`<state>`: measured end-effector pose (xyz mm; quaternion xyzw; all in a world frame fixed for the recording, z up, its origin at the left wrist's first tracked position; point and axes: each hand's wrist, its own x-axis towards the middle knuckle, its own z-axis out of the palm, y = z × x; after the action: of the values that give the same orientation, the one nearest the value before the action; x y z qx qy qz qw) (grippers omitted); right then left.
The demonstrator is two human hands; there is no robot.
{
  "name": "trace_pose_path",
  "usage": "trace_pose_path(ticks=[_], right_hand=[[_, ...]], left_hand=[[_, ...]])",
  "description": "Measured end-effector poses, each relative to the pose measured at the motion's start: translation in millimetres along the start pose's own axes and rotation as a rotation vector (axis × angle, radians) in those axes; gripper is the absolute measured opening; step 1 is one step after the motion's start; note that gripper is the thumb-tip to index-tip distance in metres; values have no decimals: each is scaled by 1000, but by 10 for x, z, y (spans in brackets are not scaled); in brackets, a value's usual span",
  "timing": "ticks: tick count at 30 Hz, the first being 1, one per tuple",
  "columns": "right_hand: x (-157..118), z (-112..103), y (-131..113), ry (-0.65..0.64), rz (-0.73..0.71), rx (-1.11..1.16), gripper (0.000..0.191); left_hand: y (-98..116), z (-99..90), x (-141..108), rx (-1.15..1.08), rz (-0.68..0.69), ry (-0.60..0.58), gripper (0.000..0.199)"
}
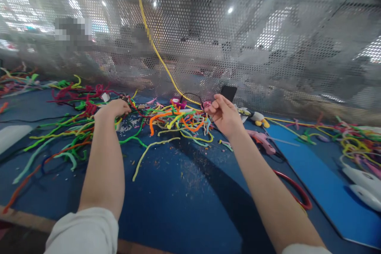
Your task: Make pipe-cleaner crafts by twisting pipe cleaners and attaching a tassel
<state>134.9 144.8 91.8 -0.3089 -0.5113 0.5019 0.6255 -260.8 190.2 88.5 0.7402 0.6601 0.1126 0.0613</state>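
Note:
My left hand [114, 109] reaches to the far side of the table, into fuzzy craft stems and small pale bits [127, 125]. Its fingers are curled together, and whatever they pinch is hidden. Raised above the table, my right hand [225, 115] has its fingers closed by a small pink speckled piece [207, 104], which seems to sit in their grip. Between the hands lies a tangle of orange, yellow and pale blue fuzzy stems [184, 121]. Green and yellow stems [71, 133] spread to the left of my left forearm.
A pink glue gun [263, 141] lies right of my right forearm, near a red curved handle [297, 190] and a blue board [324, 186]. A black phone [228, 93] leans near the perforated metal screen [190, 39]. A yellow cord [162, 61] hangs down the screen.

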Motion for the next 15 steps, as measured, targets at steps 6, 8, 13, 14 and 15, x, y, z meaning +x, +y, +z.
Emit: trace_pose_path(ticks=[6, 8, 13, 14, 15], right_hand=[[10, -110, -90, 17, 84, -195, 38], [-22, -70, -106, -3, 103, -236, 39], [-164, 157, 9, -192, 88, -275, 61], [-195, 210, 68, -233, 85, -282, 64], [-224, 260, 134, -261, 82, -281, 65]], left_hand=[[472, -273, -55, -11, -13, 134, 27], [775, -322, -58, -67, 112, 157, 32], [1731, -119, -156, -497, 502, 216, 34], [1917, -35, -189, -601, 579, 202, 34], [2082, 49, -224, -719, 651, 166, 35]])
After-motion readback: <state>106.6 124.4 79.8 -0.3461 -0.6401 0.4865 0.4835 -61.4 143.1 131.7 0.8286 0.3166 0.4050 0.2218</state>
